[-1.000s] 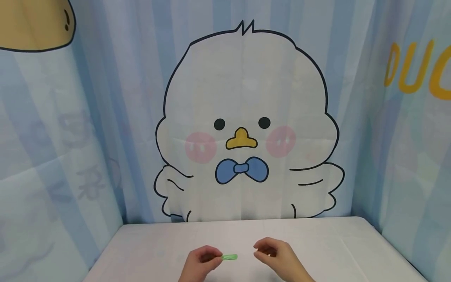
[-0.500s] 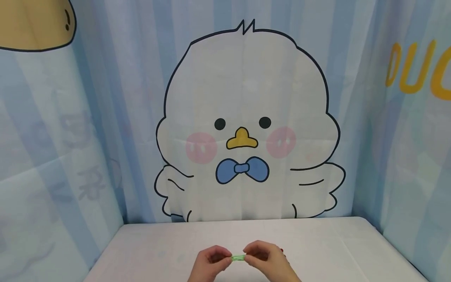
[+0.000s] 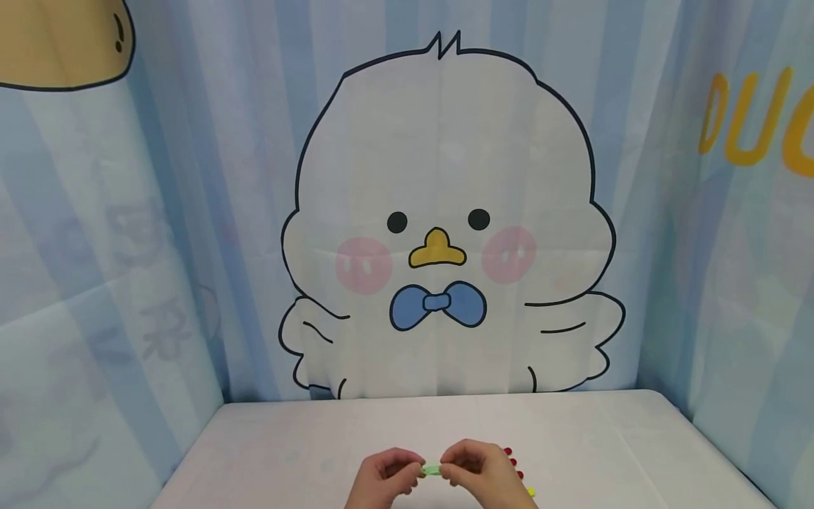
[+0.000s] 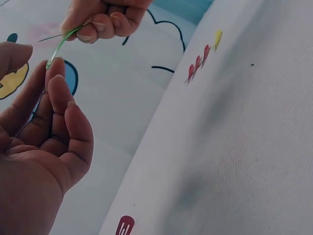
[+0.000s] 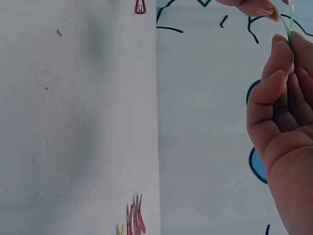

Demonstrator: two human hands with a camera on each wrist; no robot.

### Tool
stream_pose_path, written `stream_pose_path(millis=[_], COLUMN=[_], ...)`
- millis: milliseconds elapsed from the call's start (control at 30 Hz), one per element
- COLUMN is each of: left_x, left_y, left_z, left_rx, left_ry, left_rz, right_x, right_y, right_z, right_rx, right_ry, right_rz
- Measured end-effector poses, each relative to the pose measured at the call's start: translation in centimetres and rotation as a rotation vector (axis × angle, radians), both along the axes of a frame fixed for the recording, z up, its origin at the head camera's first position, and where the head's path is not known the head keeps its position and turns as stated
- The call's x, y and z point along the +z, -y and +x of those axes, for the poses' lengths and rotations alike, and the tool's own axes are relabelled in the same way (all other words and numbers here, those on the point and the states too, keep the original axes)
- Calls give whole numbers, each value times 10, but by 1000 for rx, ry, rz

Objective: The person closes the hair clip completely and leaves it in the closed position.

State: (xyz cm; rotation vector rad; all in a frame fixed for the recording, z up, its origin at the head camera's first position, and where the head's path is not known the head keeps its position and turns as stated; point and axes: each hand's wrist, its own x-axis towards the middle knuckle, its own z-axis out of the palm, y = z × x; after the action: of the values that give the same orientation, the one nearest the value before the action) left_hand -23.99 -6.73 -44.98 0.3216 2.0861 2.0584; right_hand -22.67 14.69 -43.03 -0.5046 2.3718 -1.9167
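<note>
A slim green snap hair clip (image 3: pixel 432 470) is held in the air between both hands, above the table. My left hand (image 3: pixel 386 475) pinches one end with its fingertips, and my right hand (image 3: pixel 485 472) pinches the other. Seen from the left wrist, the green clip (image 4: pixel 57 50) is bowed, with a thin strip standing away from its body near the right hand (image 4: pixel 105 19). From the right wrist, its two strips also look spread apart. Fingers cover both ends of the clip.
Red hair clips (image 4: pixel 198 61) lie in a row with a yellow hair clip (image 4: pixel 218 38) on the white table (image 3: pixel 286 452), to the right of my right hand. A single red clip (image 4: pixel 125 225) lies on the left side. A printed curtain (image 3: pixel 439 155) hangs behind the table.
My right hand has moved left and taken hold of the clip's free end, while my left hand has shifted slightly right. The red and yellow clips have come into view beside the right hand.
</note>
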Motion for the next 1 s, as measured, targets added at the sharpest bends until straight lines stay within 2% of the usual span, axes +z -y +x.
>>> stream_pose_path(millis=[167,400,667,833,1000], left_x=[-1,-2,0,-3,-5], left_y=[-1,0,1,1,3], left_z=[1,1,0,-3,-2], left_rx=[7,57,120,121,111], left_ry=[-26,-58,-35,-15,28], left_rz=[-35,-50,-133,-166,-146], right_x=[-2,-4,-6,-8,-9], right_y=[3,9,15,16,13], right_z=[2,3,3,2,1], right_rx=[-22,-46,-107,-117,-84], right_ry=[-26,-69,-108,-124,-119], right_rz=[12,41,121,154,162])
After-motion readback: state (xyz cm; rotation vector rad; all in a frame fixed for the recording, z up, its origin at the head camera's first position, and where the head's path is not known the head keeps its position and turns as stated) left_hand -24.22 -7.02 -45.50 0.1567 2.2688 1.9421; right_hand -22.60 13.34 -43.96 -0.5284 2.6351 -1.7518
